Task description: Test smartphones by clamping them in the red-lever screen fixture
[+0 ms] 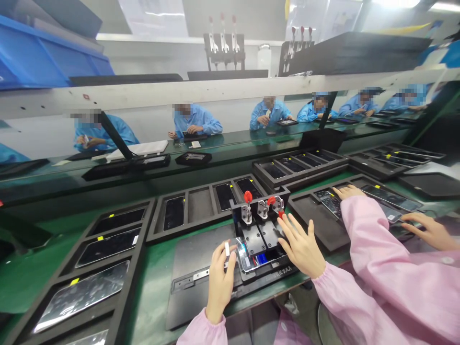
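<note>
The left hand (220,283) pinches a small white strip (227,249) at the edge of a phone (247,256) held in a clamp fixture (254,239) on the counter (151,282). The right hand (301,245) lies open, fingers apart, beside the fixture. A slip could scratch the phone; fingers hide the strip's lower end. A co-worker's pink sleeve (381,239) crowds the right.

We can read no words, brands or numbers here. A faint line of small characters (276,277) runs along the front edge of the black clamping fixture (264,244), too blurred for us to make out, and the small yellow tags (74,281) on the black trays (138,258) show nothing legible.
</note>
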A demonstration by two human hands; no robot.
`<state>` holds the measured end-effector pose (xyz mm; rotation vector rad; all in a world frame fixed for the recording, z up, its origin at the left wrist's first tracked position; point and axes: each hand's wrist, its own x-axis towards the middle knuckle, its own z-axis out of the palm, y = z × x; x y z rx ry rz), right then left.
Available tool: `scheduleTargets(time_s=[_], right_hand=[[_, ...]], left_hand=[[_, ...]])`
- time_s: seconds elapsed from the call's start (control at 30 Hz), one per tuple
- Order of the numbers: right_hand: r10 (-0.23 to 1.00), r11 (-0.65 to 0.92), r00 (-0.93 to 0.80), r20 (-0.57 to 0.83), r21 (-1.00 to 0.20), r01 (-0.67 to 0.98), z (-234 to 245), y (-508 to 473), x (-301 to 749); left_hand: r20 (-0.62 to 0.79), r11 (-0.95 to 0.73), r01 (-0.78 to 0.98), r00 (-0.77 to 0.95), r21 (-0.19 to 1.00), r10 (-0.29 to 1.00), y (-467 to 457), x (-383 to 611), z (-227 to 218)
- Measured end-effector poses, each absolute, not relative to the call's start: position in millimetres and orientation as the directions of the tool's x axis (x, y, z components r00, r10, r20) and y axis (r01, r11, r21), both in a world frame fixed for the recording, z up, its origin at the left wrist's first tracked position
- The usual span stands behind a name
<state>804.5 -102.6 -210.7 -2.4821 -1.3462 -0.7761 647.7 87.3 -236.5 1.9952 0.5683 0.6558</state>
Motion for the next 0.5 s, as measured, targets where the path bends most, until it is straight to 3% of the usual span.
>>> scheduleTargets(time_s=[0.23, 0.4, 0.5], right_hand=[[0.706, -0.507, 0.44, 0.555, -0.037, 0.861, -211.5, -111.9, 806.4], [0.53, -0.311, 0.472, 0.704, -0.356, 0.881, -208.9, -133.8, 784.5], [0.459, -0.275, 0.567, 0.684, -0.497, 0.823, -212.2, -148.7, 766.5]], left_hand=[[0.195, -0.471, 0.138, 0.783, 0.871, 0.591, 87.5, 646.7, -236.1], [0.168, -0.488, 0.141, 0.827, 0.862, 0.537, 86.1, 647.1, -233.6], [0.168, -0.51, 0.132, 0.849, 0.85, 0.501, 86.2, 647.8, -232.6]])
